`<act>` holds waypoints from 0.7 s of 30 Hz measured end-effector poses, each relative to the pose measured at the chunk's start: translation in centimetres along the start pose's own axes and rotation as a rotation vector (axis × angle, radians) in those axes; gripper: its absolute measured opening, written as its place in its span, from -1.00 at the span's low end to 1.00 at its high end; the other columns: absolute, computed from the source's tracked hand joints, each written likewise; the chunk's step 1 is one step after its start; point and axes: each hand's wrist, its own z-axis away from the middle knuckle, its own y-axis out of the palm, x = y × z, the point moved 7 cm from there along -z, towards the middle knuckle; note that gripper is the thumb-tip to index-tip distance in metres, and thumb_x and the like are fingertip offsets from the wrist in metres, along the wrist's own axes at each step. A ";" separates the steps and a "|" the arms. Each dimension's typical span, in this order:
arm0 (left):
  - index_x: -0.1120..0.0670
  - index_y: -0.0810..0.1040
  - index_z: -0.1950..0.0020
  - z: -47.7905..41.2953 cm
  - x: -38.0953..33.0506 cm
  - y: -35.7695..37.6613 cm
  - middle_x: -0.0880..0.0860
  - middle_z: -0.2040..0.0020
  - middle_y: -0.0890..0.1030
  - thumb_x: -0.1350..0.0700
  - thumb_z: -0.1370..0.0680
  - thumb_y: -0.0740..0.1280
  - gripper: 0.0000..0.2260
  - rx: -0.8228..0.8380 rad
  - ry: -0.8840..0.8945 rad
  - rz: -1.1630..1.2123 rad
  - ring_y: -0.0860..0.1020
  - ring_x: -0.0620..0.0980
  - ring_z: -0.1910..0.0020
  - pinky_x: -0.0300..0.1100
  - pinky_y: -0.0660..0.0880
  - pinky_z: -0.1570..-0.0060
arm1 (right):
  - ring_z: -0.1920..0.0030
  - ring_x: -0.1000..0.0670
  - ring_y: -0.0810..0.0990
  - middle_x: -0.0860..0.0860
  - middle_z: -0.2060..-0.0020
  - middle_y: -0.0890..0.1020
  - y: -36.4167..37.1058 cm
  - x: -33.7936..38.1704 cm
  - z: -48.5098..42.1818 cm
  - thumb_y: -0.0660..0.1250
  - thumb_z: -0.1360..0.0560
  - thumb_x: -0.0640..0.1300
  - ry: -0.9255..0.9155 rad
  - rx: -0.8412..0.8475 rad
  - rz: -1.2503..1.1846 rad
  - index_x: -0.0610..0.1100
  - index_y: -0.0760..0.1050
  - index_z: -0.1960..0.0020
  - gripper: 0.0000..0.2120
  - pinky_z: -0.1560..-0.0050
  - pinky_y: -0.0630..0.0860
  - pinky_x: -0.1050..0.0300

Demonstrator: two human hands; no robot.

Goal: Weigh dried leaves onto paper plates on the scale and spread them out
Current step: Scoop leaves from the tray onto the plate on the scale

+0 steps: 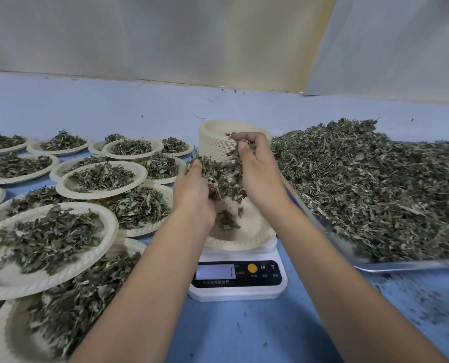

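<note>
Weighing step under way
Both cupped, the left hand [192, 191] and right hand [258, 170] hold a clump of grey-green dried leaves [219, 176] above the round beige paper plate [254, 231] on the white digital scale [240, 292]; only a few lie on it, so next: release gradually, reading the display [215, 271].

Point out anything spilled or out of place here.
Leaf crumbs are spilled across the blue table in front of the tray, at the near right. On the left, filled plates overlap, and some rest tilted on others. Nothing looks damaged.
</note>
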 end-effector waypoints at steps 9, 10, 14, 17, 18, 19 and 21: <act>0.11 0.47 0.09 -0.1 -2.1 -0.4 0.12 0.05 0.57 0.12 -0.64 0.17 -0.84 -0.039 0.000 0.075 0.54 0.01 0.22 -0.24 0.56 0.43 | 0.50 0.23 0.37 0.10 0.29 0.43 -0.6 -1.9 -0.1 0.09 -0.64 -0.13 0.163 0.137 0.166 -0.04 0.46 -0.13 -0.81 0.51 0.24 0.36; 0.11 0.47 0.12 0.0 -2.5 -0.4 0.12 0.08 0.57 0.13 -0.64 0.18 -0.83 -0.038 0.014 0.088 0.55 0.02 0.21 -0.24 0.57 0.42 | 0.43 0.25 0.40 0.12 0.28 0.44 -0.4 -2.0 0.0 0.10 -0.63 -0.11 0.174 0.171 0.191 -0.04 0.47 -0.14 -0.80 0.48 0.26 0.40; 0.12 0.47 0.13 0.5 -3.1 -0.3 0.12 0.11 0.57 0.14 -0.64 0.18 -0.83 -0.031 0.025 0.104 0.56 0.05 0.17 -0.19 0.58 0.34 | -0.08 -0.02 0.53 -0.03 -0.05 0.60 0.7 -2.2 0.3 0.09 -0.62 -0.06 0.204 0.295 0.283 -0.16 0.52 -0.20 -0.69 -0.11 0.44 0.11; 0.11 0.46 0.13 0.6 -3.1 -0.3 0.13 0.10 0.56 0.14 -0.64 0.18 -0.83 -0.042 0.012 0.119 0.55 0.06 0.17 -0.20 0.58 0.36 | -0.22 -0.05 0.48 -0.03 -0.20 0.56 1.3 -2.2 0.6 0.04 -0.61 -0.13 0.206 0.378 0.311 -0.11 0.55 -0.21 -0.65 -0.26 0.40 0.03; 0.11 0.46 0.13 0.6 -3.1 -0.3 0.12 0.08 0.56 0.14 -0.64 0.18 -0.83 -0.041 0.009 0.123 0.55 0.06 0.17 -0.21 0.58 0.37 | -0.25 -0.01 0.46 0.00 -0.23 0.55 1.4 -2.2 0.7 0.04 -0.60 -0.14 0.203 0.404 0.318 -0.08 0.56 -0.22 -0.64 -0.25 0.38 0.07; 0.10 0.46 0.13 0.5 -3.1 -0.4 0.12 0.06 0.56 0.14 -0.64 0.18 -0.83 -0.040 0.007 0.126 0.54 0.06 0.17 -0.21 0.57 0.38 | -0.26 0.01 0.45 0.02 -0.24 0.56 1.5 -2.2 0.8 0.05 -0.60 -0.15 0.198 0.420 0.322 -0.07 0.56 -0.22 -0.64 -0.21 0.38 0.15; 0.08 0.47 0.12 0.5 -3.2 -0.4 0.12 0.02 0.55 0.15 -0.64 0.18 -0.84 -0.040 0.003 0.133 0.54 0.05 0.17 -0.22 0.57 0.38 | -0.18 0.06 0.49 0.06 -0.18 0.59 1.3 -2.2 0.8 0.09 -0.58 -0.15 0.186 0.410 0.317 -0.03 0.59 -0.20 -0.66 -0.02 0.37 0.32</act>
